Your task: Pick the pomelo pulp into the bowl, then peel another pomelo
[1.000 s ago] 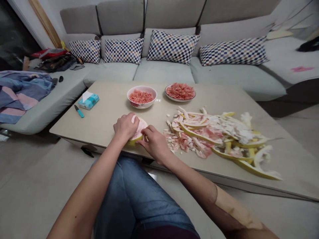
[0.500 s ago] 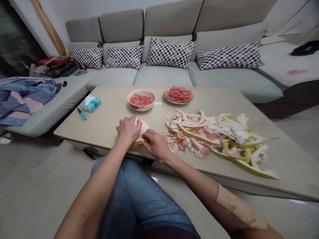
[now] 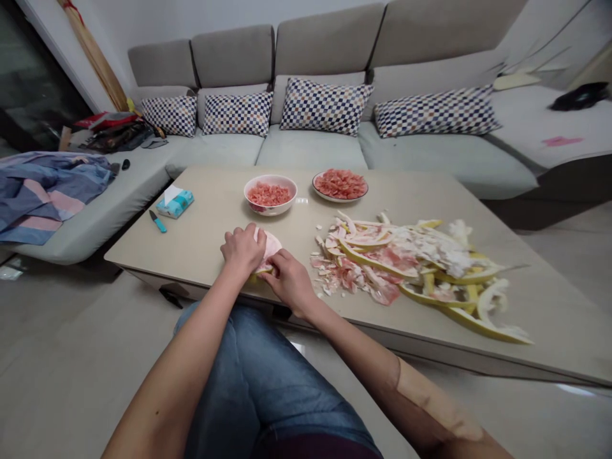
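A piece of pomelo (image 3: 270, 245) with pale pink pith and yellow-green rind is held between my hands over the table's near edge. My left hand (image 3: 243, 250) is closed over its left side, the fingers curled round it. With thumb and fingers pinched together, my right hand (image 3: 291, 280) grips the pomelo's right edge. What lies under my left palm is hidden. Beyond my hands stands a white bowl (image 3: 270, 210) of small pink pulp pieces. To its right, a dark-rimmed plate (image 3: 340, 198) carries heaped pink pulp (image 3: 341, 183).
A pile of pomelo rind and membrane (image 3: 406, 255) spreads across the right of the table (image 3: 215, 191). A small knife with a teal handle (image 3: 157, 222) and a tissue pack (image 3: 175, 202) lie at the left. Behind the table is a sofa (image 3: 310, 150) with checkered cushions (image 3: 327, 107).
The camera view has tilted up a little, so the scene sits lower. Both hands stay on the pomelo; my right fingers have shifted slightly along its edge.
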A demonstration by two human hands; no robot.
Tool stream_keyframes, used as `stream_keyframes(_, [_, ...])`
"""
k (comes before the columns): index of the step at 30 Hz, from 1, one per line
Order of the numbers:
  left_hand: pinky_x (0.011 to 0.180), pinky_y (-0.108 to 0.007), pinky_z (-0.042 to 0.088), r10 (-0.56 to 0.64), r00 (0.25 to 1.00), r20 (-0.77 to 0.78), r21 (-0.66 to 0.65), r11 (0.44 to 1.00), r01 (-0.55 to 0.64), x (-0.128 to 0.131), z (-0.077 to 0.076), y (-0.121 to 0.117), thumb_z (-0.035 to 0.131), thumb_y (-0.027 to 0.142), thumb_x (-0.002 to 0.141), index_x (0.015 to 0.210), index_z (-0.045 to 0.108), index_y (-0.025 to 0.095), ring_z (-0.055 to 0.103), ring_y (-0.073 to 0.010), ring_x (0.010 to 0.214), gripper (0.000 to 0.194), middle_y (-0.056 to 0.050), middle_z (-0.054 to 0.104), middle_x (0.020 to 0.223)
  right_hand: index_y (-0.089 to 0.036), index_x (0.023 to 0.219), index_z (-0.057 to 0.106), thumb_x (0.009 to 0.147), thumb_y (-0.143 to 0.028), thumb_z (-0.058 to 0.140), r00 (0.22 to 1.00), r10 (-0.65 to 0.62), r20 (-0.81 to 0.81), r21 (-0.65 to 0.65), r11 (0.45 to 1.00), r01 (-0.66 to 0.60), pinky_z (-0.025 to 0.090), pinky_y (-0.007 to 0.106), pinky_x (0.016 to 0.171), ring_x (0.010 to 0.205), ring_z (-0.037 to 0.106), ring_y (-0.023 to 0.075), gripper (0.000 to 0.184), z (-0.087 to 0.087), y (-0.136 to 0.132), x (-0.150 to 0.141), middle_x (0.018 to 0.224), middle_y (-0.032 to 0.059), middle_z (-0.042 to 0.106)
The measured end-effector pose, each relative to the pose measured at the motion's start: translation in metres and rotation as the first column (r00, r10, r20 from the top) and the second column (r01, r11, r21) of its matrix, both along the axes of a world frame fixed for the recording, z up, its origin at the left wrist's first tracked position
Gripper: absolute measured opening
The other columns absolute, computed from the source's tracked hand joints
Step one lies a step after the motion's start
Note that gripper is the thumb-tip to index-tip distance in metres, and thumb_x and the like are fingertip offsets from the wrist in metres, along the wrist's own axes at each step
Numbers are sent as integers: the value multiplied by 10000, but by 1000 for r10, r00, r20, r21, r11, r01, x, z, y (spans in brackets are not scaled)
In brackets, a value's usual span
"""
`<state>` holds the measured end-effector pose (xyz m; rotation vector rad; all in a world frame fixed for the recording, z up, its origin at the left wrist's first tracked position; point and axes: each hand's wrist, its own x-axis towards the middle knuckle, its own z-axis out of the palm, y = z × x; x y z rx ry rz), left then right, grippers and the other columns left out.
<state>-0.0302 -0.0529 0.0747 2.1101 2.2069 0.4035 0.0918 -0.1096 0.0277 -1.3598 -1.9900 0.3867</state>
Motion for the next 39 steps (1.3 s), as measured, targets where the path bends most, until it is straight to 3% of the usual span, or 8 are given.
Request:
stream_keyframes(4, [824, -462, 485, 12, 1000, 2, -3, 1000, -12, -1, 1, 0, 286, 476, 974, 1254, 598, 296, 583, -350, 1066, 457, -139, 664, 1123, -205, 815, 586, 835, -90, 601, 998, 45, 45, 0, 999, -45, 430, 257, 665, 758, 592, 173, 117, 2, -6, -9, 881, 30, 629])
stream_keyframes(6, [828, -466, 485, 20, 1000, 10, -7, 1000, -20, -1, 2, 0, 279, 479, 975, 1260, 595, 295, 582, -352, 1069, 463, -141, 664, 1128, -198, 892, 605, 856, -143, 620, 997, 5, 72, -18, 1000, -4, 431, 264, 654, 755, 602, 176, 67, 4, -9, -9, 942, 46, 640])
stream_keyframes(9, [841, -472, 481, 27, 999, 17, -15, 1000, -27, -1, 2, 0, 272, 479, 977, 1254, 596, 292, 578, -351, 1077, 465, -142, 665, 1131, -189, 1014, 630, 875, -249, 665, 989, -59, 137, -26, 998, 63, 430, 276, 634, 759, 621, 184, 155, 7, -14, -5, 1015, 70, 647])
stream_keyframes(14, [851, -481, 474, 26, 1000, 17, -20, 999, -25, 1, 2, 2, 273, 492, 976, 1239, 605, 275, 570, -358, 1086, 477, -152, 659, 1128, -191, 1081, 646, 884, -273, 668, 962, -93, 258, -21, 995, 102, 432, 280, 637, 810, 643, 202, 215, 7, -18, -7, 1045, 85, 656])
stream_keyframes(22, [838, -469, 472, 51, 998, 26, -34, 998, -50, 3, 2, 4, 298, 480, 969, 1253, 602, 289, 563, -361, 1088, 458, -144, 653, 1143, -177, 1014, 649, 886, -226, 629, 945, -97, 313, -97, 986, 134, 438, 274, 675, 869, 637, 202, 139, 16, -11, -20, 1035, 69, 660])
stream_keyframes(33, [819, -488, 467, 26, 999, 31, -11, 1000, -26, 9, 3, -5, 318, 474, 963, 1220, 615, 245, 540, -379, 1094, 454, -173, 635, 1147, -151, 1007, 641, 881, -224, 562, 926, -119, 357, -127, 976, 175, 430, 284, 659, 839, 640, 216, 166, 15, -15, -22, 1024, 108, 669])
stream_keyframes(39, [822, -497, 466, 44, 998, 43, 5, 999, -44, 7, 2, -4, 318, 480, 962, 1218, 618, 238, 544, -380, 1097, 462, -180, 636, 1143, -172, 965, 633, 888, -139, 496, 964, -68, 257, -86, 992, 93, 429, 263, 671, 829, 633, 191, 161, 7, -22, -26, 1028, 86, 670])
